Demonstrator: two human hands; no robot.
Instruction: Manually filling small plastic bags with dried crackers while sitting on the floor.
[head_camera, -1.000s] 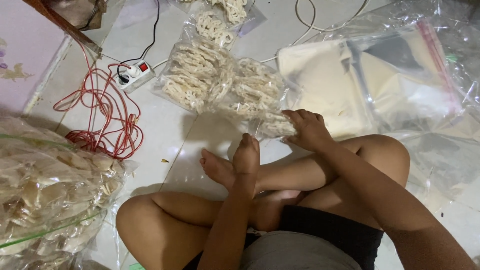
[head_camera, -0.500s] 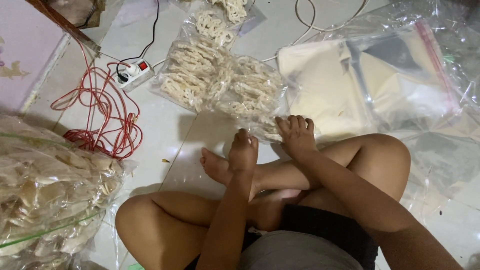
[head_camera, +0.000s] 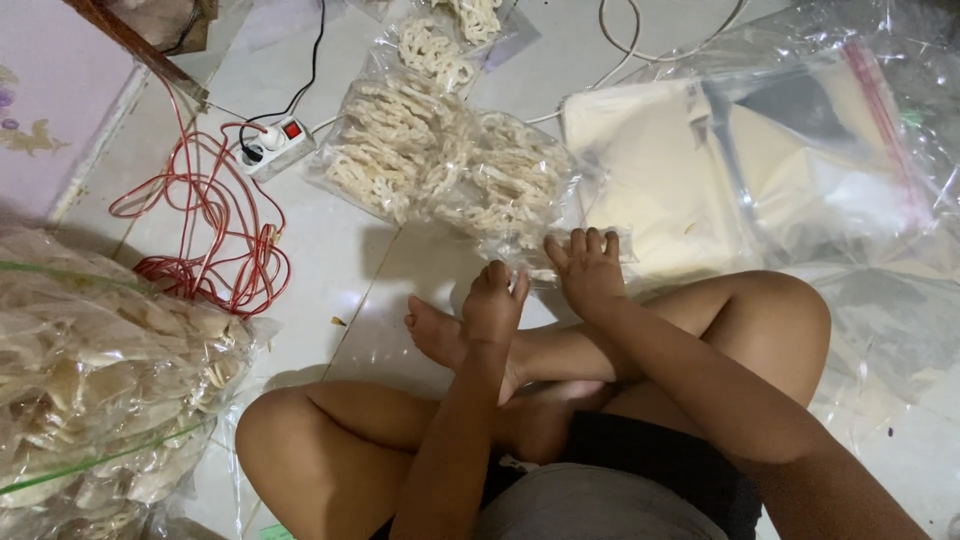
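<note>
I sit cross-legged on a tiled floor. My left hand (head_camera: 494, 302) hovers over my foot with its fingers curled in, and nothing shows in it. My right hand (head_camera: 588, 272) lies just to its right, fingers spread flat on the near edge of a clear bag of pale ring-shaped crackers (head_camera: 500, 190). A second bag of the same crackers (head_camera: 385, 150) leans against that one on the left. Whether either hand pinches the thin plastic is hidden.
A big sack of pale chips (head_camera: 100, 370) fills the left. A red cable (head_camera: 200, 215) and a white power strip (head_camera: 275, 145) lie at the upper left. Clear zip bags with cream sheets (head_camera: 790, 160) cover the right. More cracker bags (head_camera: 440, 45) are at the top.
My right hand has slid left and a little toward me along the cracker bag's edge. My left hand has stayed over my foot, shifting only slightly.
</note>
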